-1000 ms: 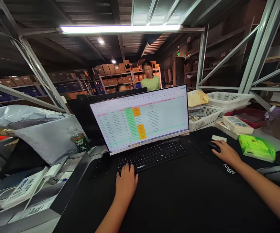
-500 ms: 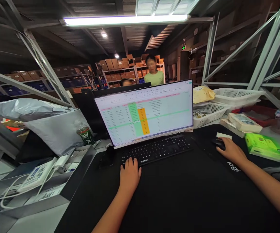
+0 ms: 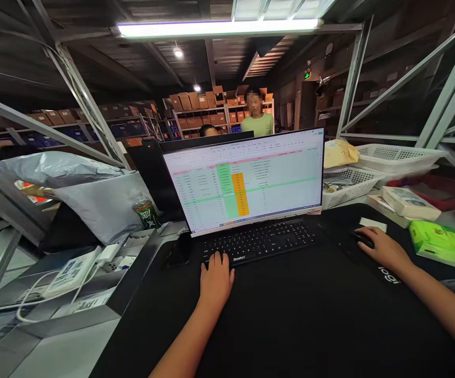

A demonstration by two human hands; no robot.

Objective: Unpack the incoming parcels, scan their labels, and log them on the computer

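At the lower left edge of a black keyboard (image 3: pixel 259 242) rests my left hand (image 3: pixel 215 279), its fingers stretched out over the keys and holding nothing. My right hand (image 3: pixel 385 250) is curved over a dark computer mouse (image 3: pixel 363 240), which it partly hides. Both lie on a large black desk mat (image 3: pixel 282 320). Behind the keyboard stands a monitor (image 3: pixel 286 176) showing a spreadsheet with green and orange columns; its text is too small to read.
A green tissue pack (image 3: pixel 440 244) and pale boxes (image 3: pixel 409 202) sit right of the mouse. White baskets (image 3: pixel 353 181) stand behind. At left are a bottle (image 3: pixel 145 211), grey plastic bags (image 3: pixel 97 202) and a tray (image 3: pixel 133 275). A person in green (image 3: pixel 257 124) stands beyond the monitor.
The whole view has shifted, so the desk and monitor appear slightly farther right. My left hand stays at the keyboard and my right hand stays on the mouse.
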